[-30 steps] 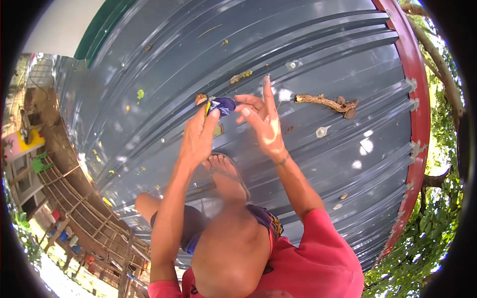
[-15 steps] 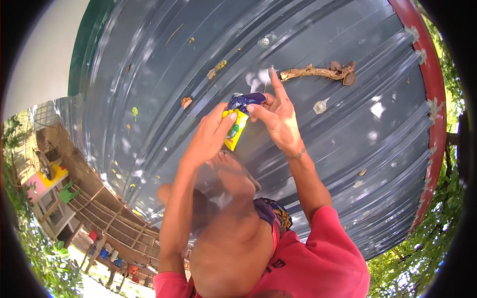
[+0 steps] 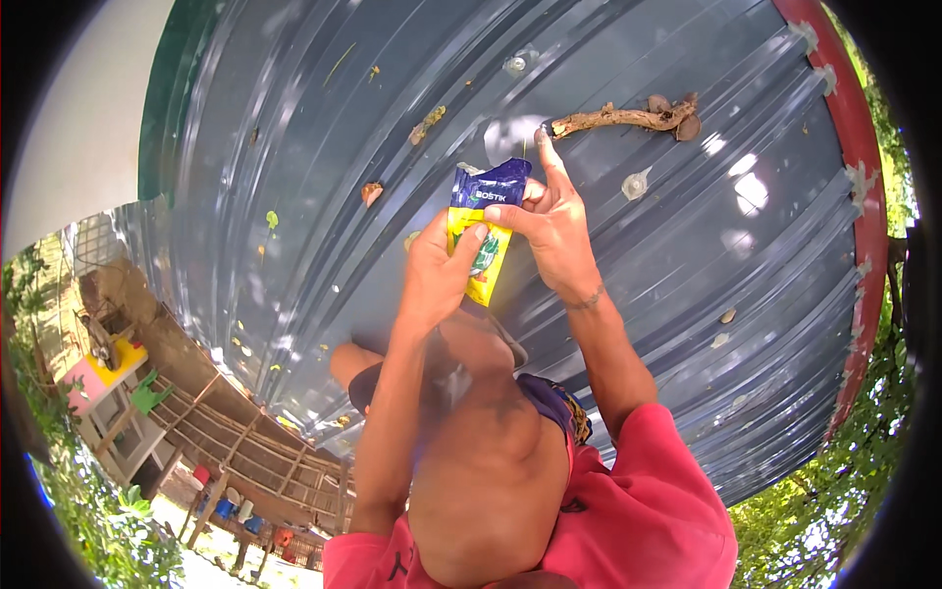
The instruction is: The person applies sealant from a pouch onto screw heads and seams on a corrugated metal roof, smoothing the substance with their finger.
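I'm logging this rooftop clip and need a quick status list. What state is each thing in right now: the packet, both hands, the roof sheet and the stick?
packet: upright, held off the roof, top edge crumpled; whether torn open cannot be told
left hand: closed on the packet's lower yellow part
right hand: pinching the packet's blue top, forefinger raised
metal roof: corrugated, glossy, littered with leaf bits
dry stick: lying loose on the roof, untouched

Corrugated grey metal roof, red trim along its right edge; dead branch lying near the top edge; dry leaves and sealant dabs scattered over the ridges; timber frame below the lower-left edge; green foliage lower right.
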Demonstrator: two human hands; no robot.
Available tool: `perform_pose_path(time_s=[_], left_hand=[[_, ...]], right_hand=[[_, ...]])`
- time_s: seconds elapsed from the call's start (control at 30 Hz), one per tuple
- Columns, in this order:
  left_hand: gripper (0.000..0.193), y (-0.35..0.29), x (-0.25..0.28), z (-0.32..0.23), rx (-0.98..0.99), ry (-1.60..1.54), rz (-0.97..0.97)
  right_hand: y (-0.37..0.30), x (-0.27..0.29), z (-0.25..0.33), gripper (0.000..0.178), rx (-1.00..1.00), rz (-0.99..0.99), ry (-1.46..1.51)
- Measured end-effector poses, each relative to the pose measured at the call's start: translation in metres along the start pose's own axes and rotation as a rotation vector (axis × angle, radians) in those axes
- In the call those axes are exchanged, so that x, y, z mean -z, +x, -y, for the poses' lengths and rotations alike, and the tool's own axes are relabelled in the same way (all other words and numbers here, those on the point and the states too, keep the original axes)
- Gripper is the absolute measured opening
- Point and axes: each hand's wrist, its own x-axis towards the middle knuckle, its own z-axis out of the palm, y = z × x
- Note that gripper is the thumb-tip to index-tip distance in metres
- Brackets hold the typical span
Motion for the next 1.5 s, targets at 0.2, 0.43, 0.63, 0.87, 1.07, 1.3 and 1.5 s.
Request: perform_pose_path(time_s=[0.2,0.43,0.63,0.87,1.07,1.3,1.5], left_hand=[[0.021,-0.01,-0.001,-0.01,-0.063,0.037,0.043],[0.025,-0.017,0.003,-0.002,-0.039,0.199,0.011],[0.033,-0.017,0.018,-0.004,-0.017,0.366,-0.076],[0.032,-0.021,0.01,-0.007,-0.046,0.469,-0.158],[0.033,-0.018,0.009,-0.01,-0.102,0.506,-0.166],[0.033,-0.016,0.014,-0.017,-0.04,0.466,-0.208],[0.025,-0.015,0.024,-0.022,-0.043,0.442,-0.211]], right_hand=[[-0.001,0.005,0.01,0.11,0.003,-0.016,0.0],[-0.004,-0.002,-0.005,0.103,0.063,-0.032,-0.001],[-0.007,-0.006,-0.013,0.097,-0.068,0.041,-0.055],[-0.003,-0.013,-0.014,0.097,-0.14,0.093,-0.094],[-0.002,-0.015,-0.02,0.095,-0.052,0.042,-0.089],[-0.004,-0.001,-0.011,0.073,-0.114,0.168,-0.263],[-0.002,0.006,0.005,0.055,-0.231,0.289,-0.126]])
